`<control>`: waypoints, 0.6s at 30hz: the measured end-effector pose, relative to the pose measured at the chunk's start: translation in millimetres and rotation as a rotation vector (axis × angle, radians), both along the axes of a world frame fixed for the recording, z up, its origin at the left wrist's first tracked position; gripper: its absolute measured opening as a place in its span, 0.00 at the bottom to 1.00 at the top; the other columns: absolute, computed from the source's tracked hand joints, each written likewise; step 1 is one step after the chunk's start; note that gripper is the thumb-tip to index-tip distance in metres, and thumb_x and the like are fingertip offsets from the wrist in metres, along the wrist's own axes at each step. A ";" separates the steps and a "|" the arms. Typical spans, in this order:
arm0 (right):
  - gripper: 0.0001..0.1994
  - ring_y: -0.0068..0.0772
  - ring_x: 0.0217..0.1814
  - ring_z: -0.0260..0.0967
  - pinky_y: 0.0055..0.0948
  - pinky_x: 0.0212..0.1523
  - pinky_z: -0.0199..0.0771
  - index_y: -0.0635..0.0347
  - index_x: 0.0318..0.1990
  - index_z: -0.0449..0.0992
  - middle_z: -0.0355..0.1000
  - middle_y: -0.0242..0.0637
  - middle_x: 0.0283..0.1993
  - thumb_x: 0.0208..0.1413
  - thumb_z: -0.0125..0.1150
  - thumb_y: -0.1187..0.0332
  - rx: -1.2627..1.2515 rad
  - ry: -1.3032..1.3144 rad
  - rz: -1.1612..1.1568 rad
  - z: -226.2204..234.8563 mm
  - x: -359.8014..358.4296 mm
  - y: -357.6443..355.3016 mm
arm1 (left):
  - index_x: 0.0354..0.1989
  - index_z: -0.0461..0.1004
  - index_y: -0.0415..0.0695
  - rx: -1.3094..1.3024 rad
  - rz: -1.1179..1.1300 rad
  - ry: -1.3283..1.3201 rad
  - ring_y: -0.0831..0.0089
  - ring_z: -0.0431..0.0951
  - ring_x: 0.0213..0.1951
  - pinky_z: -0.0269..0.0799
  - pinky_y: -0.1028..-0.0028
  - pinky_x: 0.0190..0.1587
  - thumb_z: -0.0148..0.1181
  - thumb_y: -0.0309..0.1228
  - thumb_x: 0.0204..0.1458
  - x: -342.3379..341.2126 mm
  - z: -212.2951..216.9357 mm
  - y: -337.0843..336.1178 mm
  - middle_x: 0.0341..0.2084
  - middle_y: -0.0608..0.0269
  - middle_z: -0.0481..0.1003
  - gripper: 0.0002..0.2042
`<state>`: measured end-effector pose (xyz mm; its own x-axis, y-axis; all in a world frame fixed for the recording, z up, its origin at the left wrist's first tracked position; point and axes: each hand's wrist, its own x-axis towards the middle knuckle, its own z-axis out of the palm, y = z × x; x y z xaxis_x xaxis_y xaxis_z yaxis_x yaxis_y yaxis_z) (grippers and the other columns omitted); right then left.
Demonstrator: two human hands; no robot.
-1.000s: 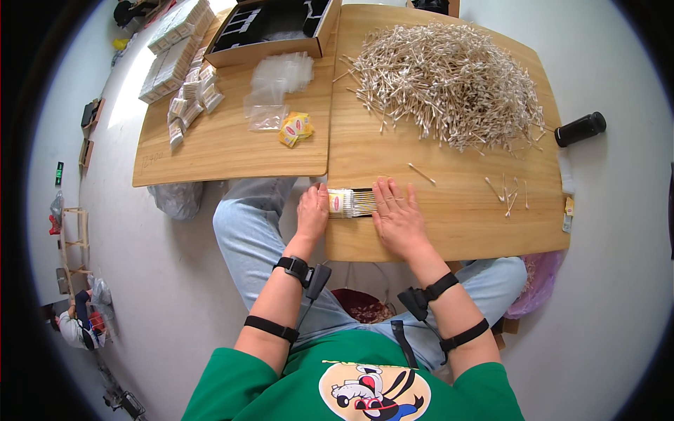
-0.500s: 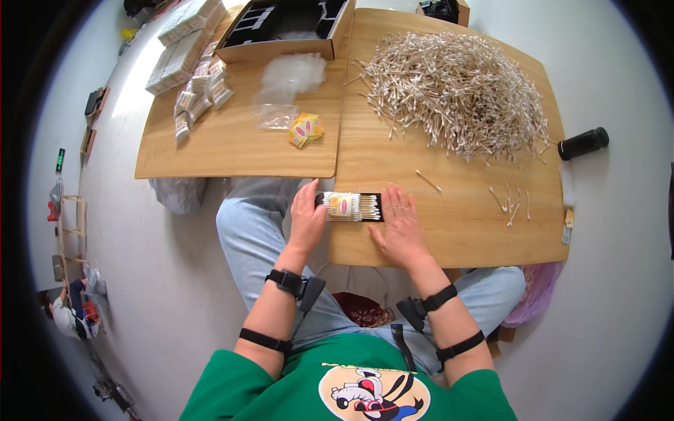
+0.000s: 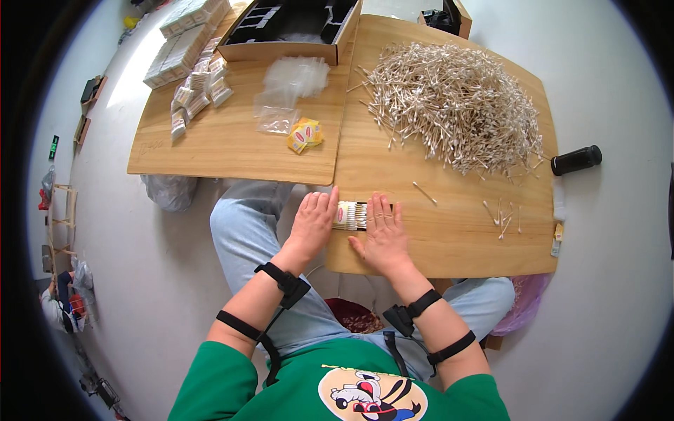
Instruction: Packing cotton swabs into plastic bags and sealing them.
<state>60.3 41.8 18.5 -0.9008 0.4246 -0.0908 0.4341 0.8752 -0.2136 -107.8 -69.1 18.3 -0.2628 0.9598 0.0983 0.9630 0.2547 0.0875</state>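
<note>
A small bundle of cotton swabs (image 3: 349, 215) lies at the near left corner of the right wooden table (image 3: 449, 238). My left hand (image 3: 314, 223) presses flat against the bundle's left end, fingers together. From the right, my right hand (image 3: 382, 235) lies flat on the table and covers the bundle's other end. A large heap of loose cotton swabs (image 3: 453, 105) fills the far part of that table. Several stray swabs (image 3: 500, 214) lie to the right of my hands.
The left wooden table (image 3: 232, 147) carries clear plastic bags (image 3: 291, 88), small yellow packets (image 3: 304, 133), stacked filled packs (image 3: 196, 84) and a dark open box (image 3: 295, 28). A black cylinder (image 3: 576, 160) lies at the right table's edge. My knees sit below the tables.
My right hand has slid left over the bundle, so less of it shows between my hands. The left hand stays at its left end.
</note>
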 end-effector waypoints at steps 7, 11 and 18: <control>0.50 0.45 0.81 0.29 0.52 0.76 0.22 0.72 0.71 0.48 0.40 0.52 0.77 0.51 0.58 0.41 -0.040 -0.012 0.004 10.9 -32.6 -19.5 | 0.63 0.60 0.31 0.058 -0.058 0.077 0.61 0.69 0.49 0.63 0.65 0.59 0.50 0.28 0.51 -4.7 -1.6 5.5 0.42 0.55 0.68 0.28; 0.50 0.46 0.81 0.30 0.53 0.76 0.23 0.72 0.71 0.47 0.40 0.53 0.77 0.50 0.58 0.42 -0.047 -0.027 -0.005 12.5 -42.3 -28.7 | 0.63 0.60 0.31 0.062 -0.077 0.057 0.61 0.69 0.49 0.62 0.64 0.60 0.50 0.29 0.51 -11.5 -4.5 -1.1 0.42 0.56 0.69 0.29; 0.47 0.48 0.80 0.32 0.53 0.76 0.26 0.73 0.70 0.50 0.42 0.54 0.76 0.51 0.57 0.45 -0.098 -0.025 0.034 24.8 -61.7 -46.5 | 0.62 0.61 0.30 0.103 -0.039 -0.047 0.57 0.69 0.48 0.63 0.63 0.58 0.50 0.27 0.50 -26.8 2.9 -23.6 0.41 0.52 0.69 0.28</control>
<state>-1.3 -4.7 43.4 -0.9116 0.3815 -0.1530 0.4104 0.8650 -0.2885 -134.6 -92.7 21.3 -0.2325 0.9548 0.1854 0.9662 0.2049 0.1563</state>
